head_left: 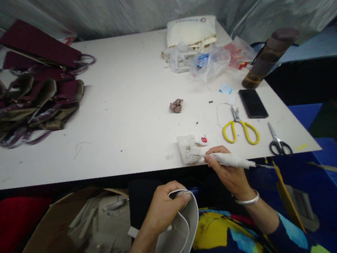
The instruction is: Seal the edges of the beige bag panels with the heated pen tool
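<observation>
My left hand (pixel 163 205) is closed around a folded grey strap-like piece (pixel 184 228) held over my lap, below the table edge. My right hand (pixel 229 172) grips a white pen-shaped tool (pixel 229 160) at the table's near edge. The tool's thin tip touches a small whitish glue-smeared pad (pixel 187 148). A small white cap with a red dot (pixel 202 140) lies right beside that pad. A silver bangle (pixel 247 200) sits on my right wrist.
Yellow-handled scissors (pixel 240 129), black scissors (pixel 279 141) and a dark phone (pixel 252 103) lie to the right on the white table (pixel 126 118). Maroon and olive pieces (pixel 31 96) are piled far left. Plastic bags (pixel 206 61), a brown bottle (pixel 269 57) and a crumpled scrap (pixel 176 106) sit farther back. A cardboard box of grey pieces (pixel 97 228) stands lower left.
</observation>
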The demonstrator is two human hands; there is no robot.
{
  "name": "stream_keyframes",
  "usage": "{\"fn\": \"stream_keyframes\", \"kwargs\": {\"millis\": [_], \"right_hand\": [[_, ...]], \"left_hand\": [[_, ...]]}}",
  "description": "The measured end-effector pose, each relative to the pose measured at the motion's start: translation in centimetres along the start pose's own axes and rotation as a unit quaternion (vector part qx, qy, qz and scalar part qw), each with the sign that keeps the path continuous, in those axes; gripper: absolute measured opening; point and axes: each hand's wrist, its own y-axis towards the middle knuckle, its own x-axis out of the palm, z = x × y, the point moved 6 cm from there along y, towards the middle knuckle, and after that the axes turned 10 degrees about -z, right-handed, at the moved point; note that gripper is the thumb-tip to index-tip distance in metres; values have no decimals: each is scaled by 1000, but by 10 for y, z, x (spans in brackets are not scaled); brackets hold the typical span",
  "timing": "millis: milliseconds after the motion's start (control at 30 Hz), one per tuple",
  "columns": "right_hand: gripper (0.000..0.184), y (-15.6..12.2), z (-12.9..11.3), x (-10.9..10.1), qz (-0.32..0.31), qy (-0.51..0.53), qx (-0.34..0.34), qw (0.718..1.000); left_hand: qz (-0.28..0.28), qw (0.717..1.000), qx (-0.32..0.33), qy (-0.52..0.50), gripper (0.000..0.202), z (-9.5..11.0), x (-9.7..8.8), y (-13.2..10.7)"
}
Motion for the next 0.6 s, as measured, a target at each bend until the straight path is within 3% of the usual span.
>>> {"fn": "stream_keyframes", "kwargs": {"millis": [600], "right_hand": [[17, 4, 9, 2, -32, 27, 8, 999]], "left_hand": [[-8, 1000, -15, -20, 21, -4, 1, 0]]}}
